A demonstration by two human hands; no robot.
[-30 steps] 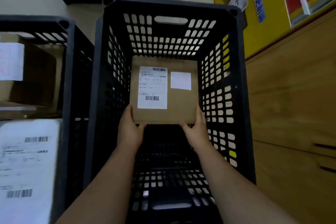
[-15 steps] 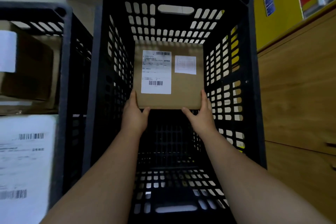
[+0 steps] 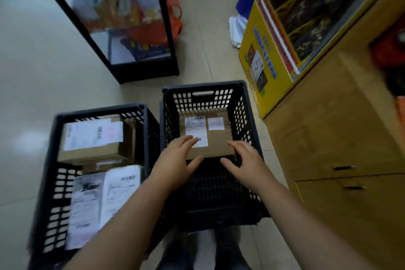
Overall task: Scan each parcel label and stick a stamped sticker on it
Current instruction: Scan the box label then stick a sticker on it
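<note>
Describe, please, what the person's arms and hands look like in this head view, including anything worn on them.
Both forearms are bare up to the frame's edge, with no sleeves in view. The left hand and the right hand wear no gloves, and no rings, watch or bracelets show. The picture is slightly blurred, so finer marks cannot be told.

Place: a small shop that also takes in parcels.
Landmark: the black crate (image 3: 210,103) on the floor with one brown parcel (image 3: 210,140) in it.
Left of it: a second crate (image 3: 52,160) full of parcels.
Behind it: a glass case (image 3: 122,17) with goods inside.
Right of it: a wooden cabinet (image 3: 341,142) and a yellow box (image 3: 260,59).
</note>
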